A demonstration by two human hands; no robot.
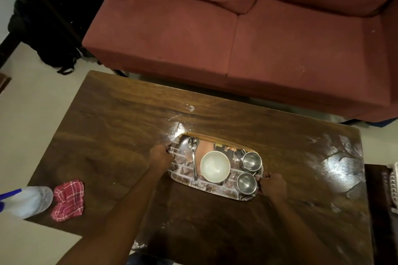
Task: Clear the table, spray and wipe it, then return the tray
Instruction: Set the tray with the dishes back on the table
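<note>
brick-patterned tray [183, 173] — left hand [160, 155], right hand [273, 187]

Maroon two-seat sofa [215, 38] just beyond dark glossy wooden desk [118, 135]. Pale cream floor [32, 114] at left. Black bag [56, 54] on floor beside sofa's left end. Bright glare patches on desk's right part. Upper left corner dim.
</note>
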